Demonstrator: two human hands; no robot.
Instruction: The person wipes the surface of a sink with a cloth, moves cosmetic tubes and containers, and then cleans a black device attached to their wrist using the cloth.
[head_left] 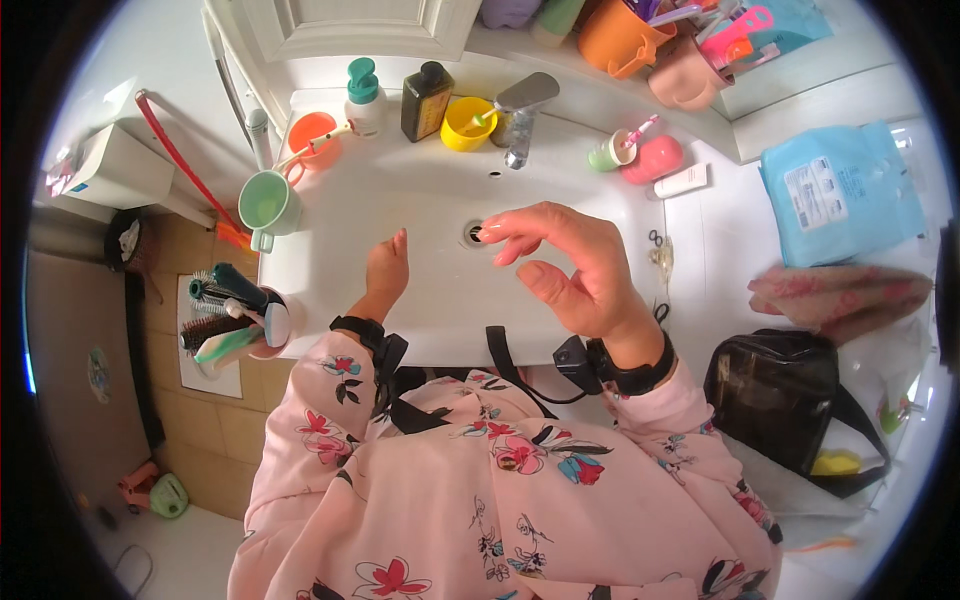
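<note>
Both of my hands hang above a white washbasin, holding nothing that I can see. My right hand is open, with its fingers loosely bent and the thumb apart, close to the metal drain. Over the basin's left part, my left hand appears edge-on. Its fingers look stretched and point away from me, though most of them are hidden. At the basin's back edge stands a grey faucet. Beside the faucet are a yellow cup with a toothbrush in it and a dark bottle.
Left of the basin are a green mug, an orange cup and a holder with several hairbrushes. A pump bottle stands behind. On the right lie a blue package, a cloth and a black bag.
</note>
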